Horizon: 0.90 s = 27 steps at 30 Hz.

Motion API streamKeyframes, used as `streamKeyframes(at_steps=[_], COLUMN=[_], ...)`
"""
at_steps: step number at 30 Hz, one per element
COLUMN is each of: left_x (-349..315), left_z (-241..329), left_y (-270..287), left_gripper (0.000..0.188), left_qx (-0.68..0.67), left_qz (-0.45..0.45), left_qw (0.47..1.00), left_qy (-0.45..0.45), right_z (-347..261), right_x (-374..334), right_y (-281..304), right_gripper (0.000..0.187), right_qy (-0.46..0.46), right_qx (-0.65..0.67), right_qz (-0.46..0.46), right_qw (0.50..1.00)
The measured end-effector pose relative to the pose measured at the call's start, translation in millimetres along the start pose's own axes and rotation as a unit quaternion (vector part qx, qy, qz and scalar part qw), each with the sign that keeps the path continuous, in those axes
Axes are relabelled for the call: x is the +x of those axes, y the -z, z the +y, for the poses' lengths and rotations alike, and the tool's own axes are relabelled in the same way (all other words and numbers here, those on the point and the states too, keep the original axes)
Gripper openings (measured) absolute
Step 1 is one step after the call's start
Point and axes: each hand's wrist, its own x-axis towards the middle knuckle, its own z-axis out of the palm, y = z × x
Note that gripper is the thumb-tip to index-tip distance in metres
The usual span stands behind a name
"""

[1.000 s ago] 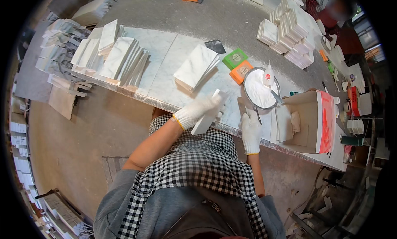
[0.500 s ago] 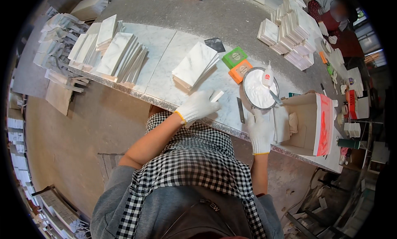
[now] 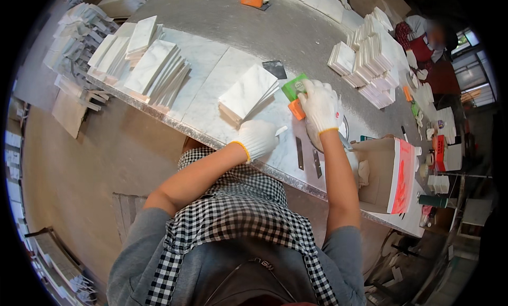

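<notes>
My left hand (image 3: pixel 258 140), in a white knit glove, is closed around a small white strip (image 3: pixel 282 130) whose end sticks out past the fingers. It is in front of a short stack of white marble-patterned tiles (image 3: pixel 247 91). My right hand (image 3: pixel 321 106), gloved too, reaches over a bowl of white paste (image 3: pixel 345 128), covering much of it. Its bent fingers and thumb meet at the right edge of a green block (image 3: pixel 292 87). Below that, an orange block (image 3: pixel 296 110) is partly covered by the hand. Two dark flat strips (image 3: pixel 300 153) lie nearer the table edge.
Leaning tile stacks (image 3: pixel 153 68) stand at the left, taller ones (image 3: pixel 365 60) at the far right. An open cardboard box (image 3: pixel 378 168) sits right of my right forearm. A dark square sheet (image 3: pixel 274 69) lies behind the tiles. Another person (image 3: pixel 423 41) is at the far right.
My right hand has moved up and away from the table's front, from below the bowl to the green block, uncovering a second dark strip. The left hand still holds the white strip.
</notes>
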Motion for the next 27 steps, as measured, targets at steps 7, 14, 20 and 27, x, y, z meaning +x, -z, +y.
streamKeyframes(at_steps=[7, 14, 20, 27], left_x=[-11, -49, -69, -63], left_z=[-6, -35, -47, -66], left_y=[0, 4, -3, -33], left_gripper=[0.033, 0.031, 0.029, 0.027], left_qx=[0.043, -0.008, -0.018, -0.021], left_qz=[-0.006, -0.021, 0.020, 0.077], left_qw=[0.999, 0.999, 0.999, 0.997], left_qy=[0.003, 0.040, 0.033, -0.006], right_z=[-9, -3, -56, -114], right_x=[50, 40, -53, -109], right_y=[-39, -15, 35, 25], right_gripper=[0.085, 0.097, 0.088, 0.073], right_qy=[-0.103, -0.133, -0.044, 0.033], right_qx=[-0.001, 0.155, 0.114, 0.126], right_qz=[-0.155, -0.040, 0.032, 0.040], right_qw=[0.982, 0.978, 0.992, 0.991])
